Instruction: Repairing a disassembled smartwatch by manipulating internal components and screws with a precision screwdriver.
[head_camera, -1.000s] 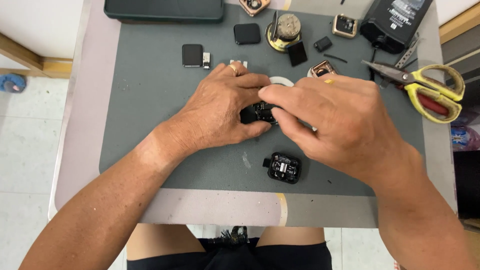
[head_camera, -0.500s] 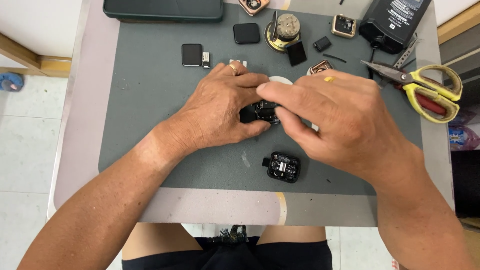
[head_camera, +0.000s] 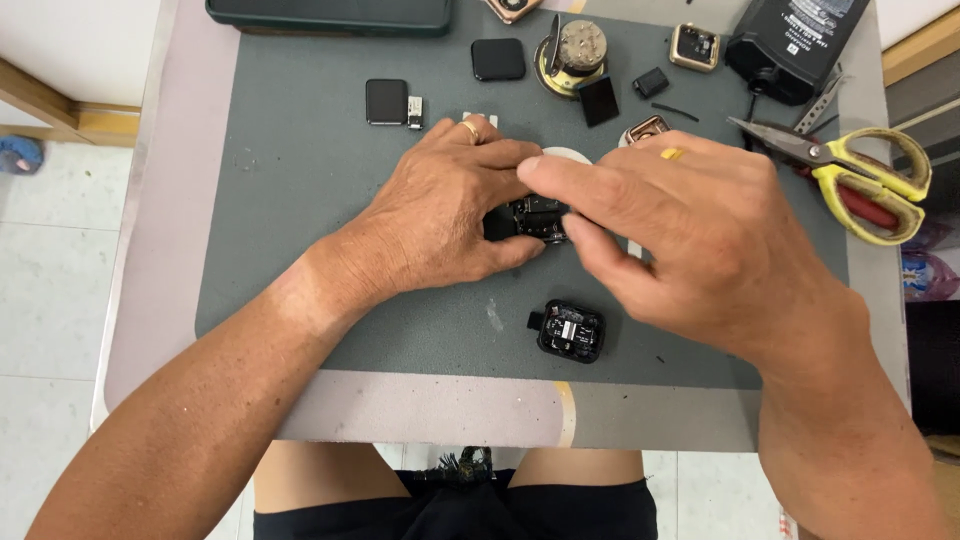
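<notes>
Small black watch body (head_camera: 530, 217), rectangular with exposed metallic internals, at the centre of the matte grey work mat (head_camera: 300, 250). Left hand (head_camera: 440, 215) pinches its near side; right hand (head_camera: 690, 235) closes thumb and forefinger on its far edge. A second opened black casing (head_camera: 571, 331) lies nearby; yellow-handled scissors (head_camera: 850, 175) lie well apart.
</notes>
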